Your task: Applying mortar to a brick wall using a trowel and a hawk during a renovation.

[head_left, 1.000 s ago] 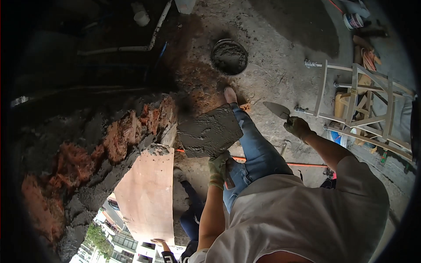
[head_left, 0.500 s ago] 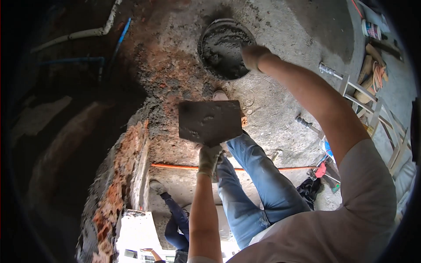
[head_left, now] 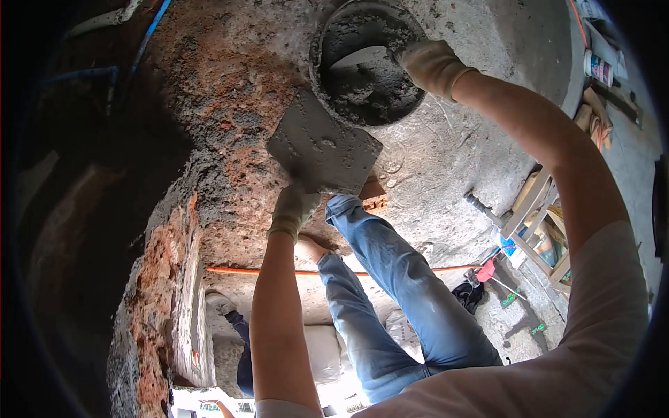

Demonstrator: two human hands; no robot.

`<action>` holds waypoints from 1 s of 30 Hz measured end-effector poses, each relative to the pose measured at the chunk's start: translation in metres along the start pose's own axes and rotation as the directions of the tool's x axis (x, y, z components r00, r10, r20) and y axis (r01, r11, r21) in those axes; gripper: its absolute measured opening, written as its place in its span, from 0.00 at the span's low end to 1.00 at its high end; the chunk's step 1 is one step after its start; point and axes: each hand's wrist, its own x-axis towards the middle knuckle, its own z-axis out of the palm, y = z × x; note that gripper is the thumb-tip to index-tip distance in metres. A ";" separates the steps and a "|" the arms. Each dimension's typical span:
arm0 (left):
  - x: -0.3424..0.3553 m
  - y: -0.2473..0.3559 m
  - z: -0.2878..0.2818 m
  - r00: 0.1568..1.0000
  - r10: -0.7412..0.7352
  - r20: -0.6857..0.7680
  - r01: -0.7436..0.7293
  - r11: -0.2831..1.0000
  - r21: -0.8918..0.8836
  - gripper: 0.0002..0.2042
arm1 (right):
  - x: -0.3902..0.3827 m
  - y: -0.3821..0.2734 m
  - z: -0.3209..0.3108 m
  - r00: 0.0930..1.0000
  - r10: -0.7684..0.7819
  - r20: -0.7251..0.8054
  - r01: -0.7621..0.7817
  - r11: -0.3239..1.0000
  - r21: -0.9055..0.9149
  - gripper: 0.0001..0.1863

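Observation:
My gloved left hand (head_left: 294, 209) is closed on the near end of a flat mortar board (head_left: 324, 150), whose grey face carries a thin smear and a few lumps of mortar. The board tilts, with its far edge close to the bucket. My gloved right hand (head_left: 433, 67) is at the right rim of a round bucket (head_left: 316, 66), closed around the handle of a trowel; the handle itself is hidden by the fingers. The pale trowel blade (head_left: 359, 56) reaches into the bucket over wet grey mortar (head_left: 369, 87).
An orange hose (head_left: 240, 270) crosses the rough floor behind my legs. On the left stands a broken brick wall edge (head_left: 150, 299), with blue pipe (head_left: 150, 31) beyond. A wooden frame (head_left: 533, 202) lies at right. Another person's leg (head_left: 240, 334) shows at lower left.
My left hand has moved left and forward, turning the board nearer the bucket. My right hand has shifted slightly, and the trowel blade now shows inside the bucket. The view has moved too.

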 end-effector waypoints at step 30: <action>-0.002 0.003 -0.025 0.994 0.041 -0.105 -0.035 0.998 0.051 0.08 | -0.040 -0.080 -0.001 0.961 0.120 0.251 -0.276 0.530 0.802 0.14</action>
